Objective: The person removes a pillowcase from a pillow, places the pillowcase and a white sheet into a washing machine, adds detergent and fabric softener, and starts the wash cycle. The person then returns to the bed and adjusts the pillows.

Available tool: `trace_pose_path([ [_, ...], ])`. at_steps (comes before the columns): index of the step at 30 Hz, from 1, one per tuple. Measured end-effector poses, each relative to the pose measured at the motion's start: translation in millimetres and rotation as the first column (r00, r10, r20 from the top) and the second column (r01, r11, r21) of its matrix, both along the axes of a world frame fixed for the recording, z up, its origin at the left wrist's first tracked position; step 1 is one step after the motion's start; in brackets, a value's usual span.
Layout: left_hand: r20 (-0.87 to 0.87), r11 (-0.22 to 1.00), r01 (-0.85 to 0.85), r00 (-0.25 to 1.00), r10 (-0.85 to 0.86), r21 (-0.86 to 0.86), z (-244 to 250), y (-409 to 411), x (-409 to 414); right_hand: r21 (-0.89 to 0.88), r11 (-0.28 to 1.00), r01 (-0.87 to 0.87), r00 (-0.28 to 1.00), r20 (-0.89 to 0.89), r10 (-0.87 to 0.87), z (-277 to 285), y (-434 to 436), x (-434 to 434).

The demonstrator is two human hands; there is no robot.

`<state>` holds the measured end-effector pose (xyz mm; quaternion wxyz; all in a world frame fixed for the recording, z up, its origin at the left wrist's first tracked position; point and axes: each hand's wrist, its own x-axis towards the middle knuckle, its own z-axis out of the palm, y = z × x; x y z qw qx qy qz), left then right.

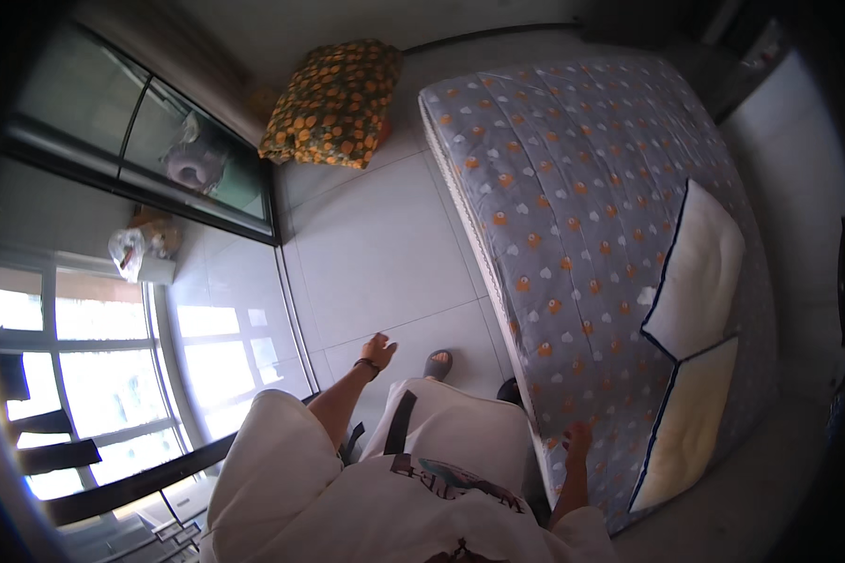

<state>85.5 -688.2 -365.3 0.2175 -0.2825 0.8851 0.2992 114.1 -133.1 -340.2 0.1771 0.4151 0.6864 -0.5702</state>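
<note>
My left hand (pixel 379 352), with a dark band at its wrist, hangs over the tiled floor with its fingers apart and nothing in it. To the right, my right hand (pixel 577 440) is over the near edge of a mattress (pixel 577 211) in a grey cover printed with orange animals and white hearts; whether it touches the cover I cannot tell. The right hand's fingers look loosely curled, and I see nothing in them. A white and cream padded cloth (pixel 704 274) with dark blue edging lies partly folded on the mattress's right side.
A dark cushion (pixel 338 102) with an orange pattern lies on the floor at the top. Left of me is a glass sliding door (pixel 278 239) with a raised track. Beyond it are a clear plastic bag (pixel 127 253) and a box. Tiled floor (pixel 380 246) lies between door and mattress.
</note>
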Motion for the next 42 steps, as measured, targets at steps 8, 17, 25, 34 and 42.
trace_pose_path([
  [8, 0.382, 0.982, 0.19, 0.909, -0.168, -0.021, -23.5, -19.1, 118.9, -0.81, 0.196, 0.553, 0.556, 0.183, -0.811, -29.0, 130.6, -121.2],
  [17, -0.049, 0.91, 0.403, 0.911, -0.409, -0.096, -98.6, 190.9, -99.0, -0.768, -0.315, 0.557, -0.023, 0.365, -0.931, -91.4, 278.6, -211.0],
  [25, -0.031, 0.878, 0.331, 0.939, -0.342, 0.346, -104.2, 563.1, -295.4, -0.642, 0.125, 0.756, -0.016, -0.21, -0.977, -99.4, 299.9, -212.9],
  [34, 0.013, 0.89, 0.094, 0.994, -0.111, 0.447, -135.5, 712.3, -372.4, -0.652, 0.1, 0.751, 0.037, -0.11, -0.993, -75.7, 217.4, -104.4],
  [42, -0.345, 0.716, 0.323, 0.931, -0.12, 0.62, -1.6, 707.6, -394.8, -0.726, 0.067, 0.685, 0.014, -0.078, -0.997, -113.5, 207.2, -57.3],
])
